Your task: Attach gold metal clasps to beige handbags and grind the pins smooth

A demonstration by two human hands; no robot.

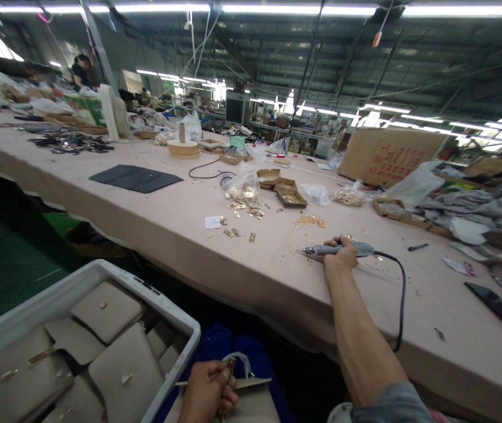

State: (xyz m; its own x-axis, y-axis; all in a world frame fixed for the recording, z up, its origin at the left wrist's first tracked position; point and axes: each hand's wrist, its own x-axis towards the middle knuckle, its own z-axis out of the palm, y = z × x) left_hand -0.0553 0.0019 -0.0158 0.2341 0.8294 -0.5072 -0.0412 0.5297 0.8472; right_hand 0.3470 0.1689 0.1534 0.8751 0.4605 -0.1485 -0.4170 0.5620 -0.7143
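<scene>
My right hand (341, 254) reaches out over the table and is closed round a grey electric screwdriver (337, 249), which lies nearly flat on the tabletop with its tip pointing left. Its black cord (403, 294) runs off the table's near edge. My left hand (209, 390) is low by my lap, fingers pinched on a beige bag piece (251, 396) with a gold metal clasp (230, 371). Small gold metal plates (244, 214) lie scattered on the pink table (180, 223) ahead, and a heap of tiny gold screws (310, 221) sits just beyond the screwdriver.
A grey plastic crate (175, 320) at my lower left holds several beige bag pieces. Small cardboard trays (283, 191), plastic bags of hardware, a black sheet (136, 178), a large cardboard box (387, 155) and piled fabric sit on the table. A person stands far left.
</scene>
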